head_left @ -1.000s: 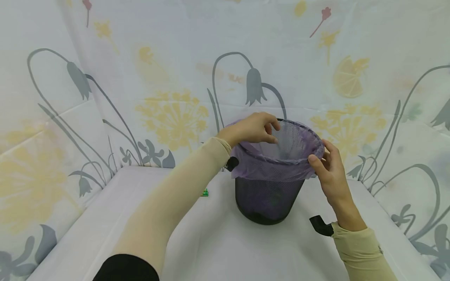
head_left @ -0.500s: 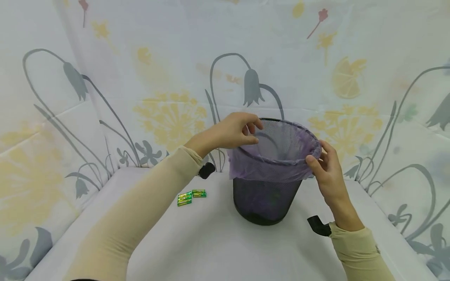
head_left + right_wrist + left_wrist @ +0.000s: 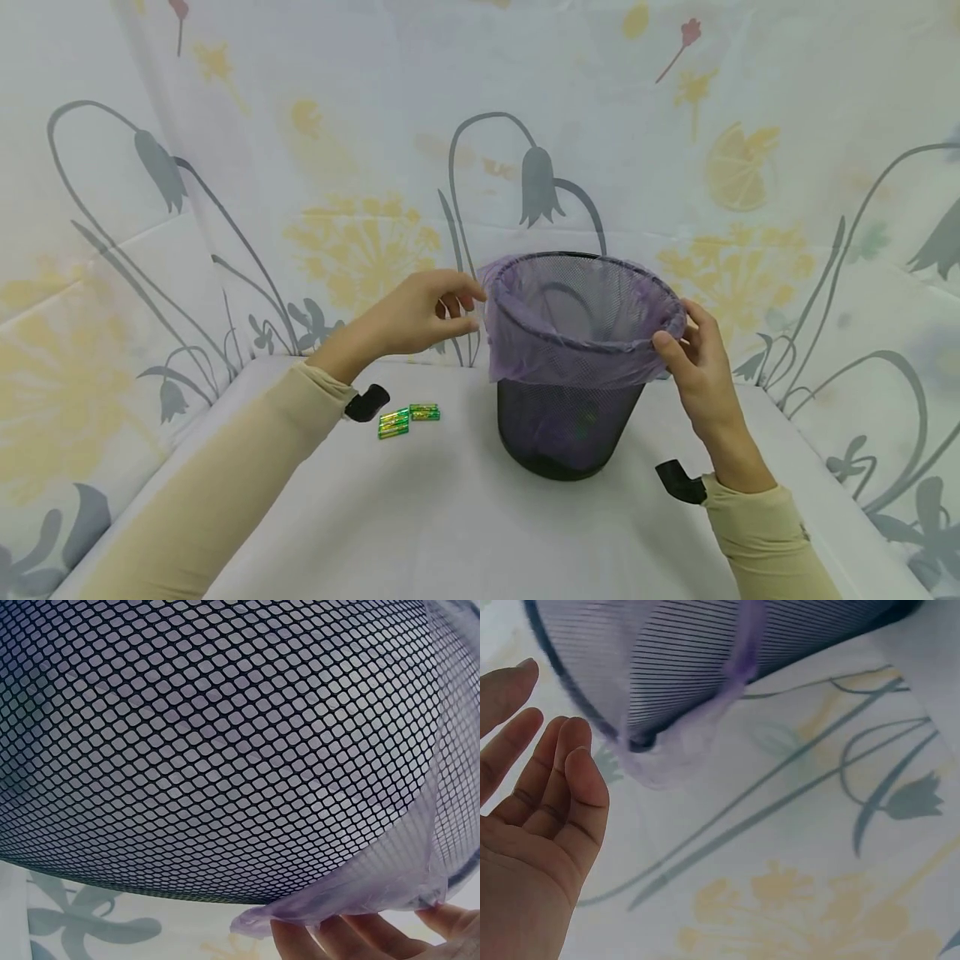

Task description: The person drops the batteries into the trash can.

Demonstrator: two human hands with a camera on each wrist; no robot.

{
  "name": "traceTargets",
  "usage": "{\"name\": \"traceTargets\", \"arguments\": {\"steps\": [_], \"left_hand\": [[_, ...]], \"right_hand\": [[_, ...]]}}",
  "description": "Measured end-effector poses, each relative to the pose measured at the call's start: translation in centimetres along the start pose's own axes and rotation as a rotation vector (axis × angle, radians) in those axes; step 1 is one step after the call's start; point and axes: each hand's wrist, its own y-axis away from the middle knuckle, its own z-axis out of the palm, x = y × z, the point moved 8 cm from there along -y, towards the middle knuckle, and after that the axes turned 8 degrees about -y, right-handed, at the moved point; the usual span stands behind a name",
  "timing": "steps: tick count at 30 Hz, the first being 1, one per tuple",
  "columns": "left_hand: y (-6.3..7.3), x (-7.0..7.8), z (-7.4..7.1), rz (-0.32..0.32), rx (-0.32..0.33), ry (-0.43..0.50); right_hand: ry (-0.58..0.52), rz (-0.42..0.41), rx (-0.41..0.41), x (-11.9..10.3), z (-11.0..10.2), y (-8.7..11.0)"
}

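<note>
Right hand (image 3: 708, 367) pinches the rim (image 3: 577, 342) of a tapering black mesh bin (image 3: 566, 429) between the hands, its sheer, crinkled purple liner (image 3: 521, 357) folded outside; left hand (image 3: 416, 312), loosely curved, holding nothing, hovers beside it, above green-and-gold batteries (image 3: 393, 422).

A black round mesh bin (image 3: 566, 437) stood on the white counter (image 3: 465, 525), a purple plastic liner (image 3: 577, 360) over its rim. Green-gold cylindrical batteries (image 3: 393, 423) lay to its left.

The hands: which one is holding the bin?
The right hand: it grips the black bin where the purple bag folds over the top. The left hand holds nothing, apart from it.
</note>
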Motion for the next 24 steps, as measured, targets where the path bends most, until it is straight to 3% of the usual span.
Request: {"name": "traceTargets", "arguments": {"steps": [15,24], "left_hand": [[5.2,-5.3,5.3,-0.103,-0.055,0.038],[8.2,-8.2,8.3,-0.194,-0.128,0.019]], "right_hand": [[-0.031,-0.008,-0.001,-0.1,-0.2,-0.1],[-0.026,-0.004,-0.006,0.1,0.0,-0.1]]}}
